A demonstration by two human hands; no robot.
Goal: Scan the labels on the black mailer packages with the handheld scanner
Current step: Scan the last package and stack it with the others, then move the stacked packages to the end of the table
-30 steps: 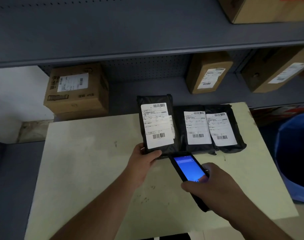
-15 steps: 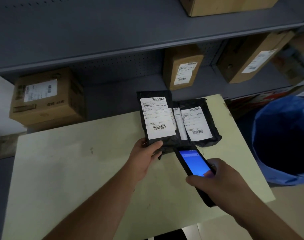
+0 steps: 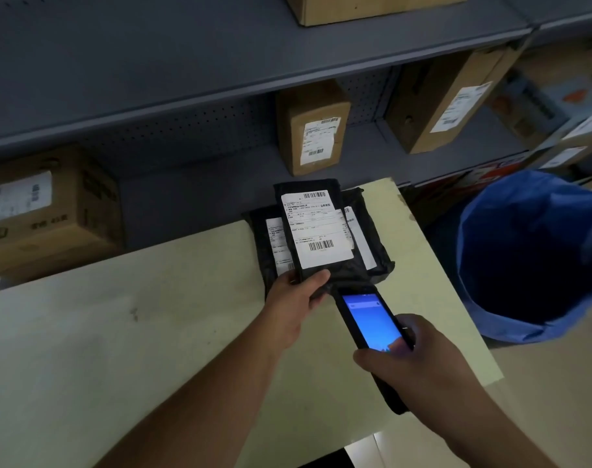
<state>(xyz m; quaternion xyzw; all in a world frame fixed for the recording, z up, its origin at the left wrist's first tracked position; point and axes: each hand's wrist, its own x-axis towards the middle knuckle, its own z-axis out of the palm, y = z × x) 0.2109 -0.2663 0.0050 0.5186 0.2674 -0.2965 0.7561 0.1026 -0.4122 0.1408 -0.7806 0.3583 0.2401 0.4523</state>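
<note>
The pale table (image 3: 125,332) has a matte, scuffed top, and its wide left half lies bare from the centre out to 9 o'clock. Its far edge butts against grey metal shelving (image 3: 186,79), and its right edge falls away at 3 o'clock, where a blue bin (image 3: 510,265) with a crinkled plastic liner stands just beside the corner.

At 12 o'clock, near the far right corner of the table, lie two flat black mailers (image 3: 372,244), glossy and wrinkled, their white labels mostly covered. Above them the left hand (image 3: 294,305) holds a third black mailer package (image 3: 308,228) tilted up towards the camera, thumb on its front lower edge and fingers behind; its white label (image 3: 316,229) with two barcodes faces the viewer.

The right hand (image 3: 412,366), reaching in from 5 o'clock, is wrapped round the lower body of the handheld scanner (image 3: 368,319), a slim black slab with a lit blue screen, thumb resting on the screen's lower corner. The scanner's top end sits just under the held mailer's lower edge.

On the shelf behind, at 9, 12 and 1 o'clock, stand brown cardboard boxes (image 3: 313,126) with white labels.
</note>
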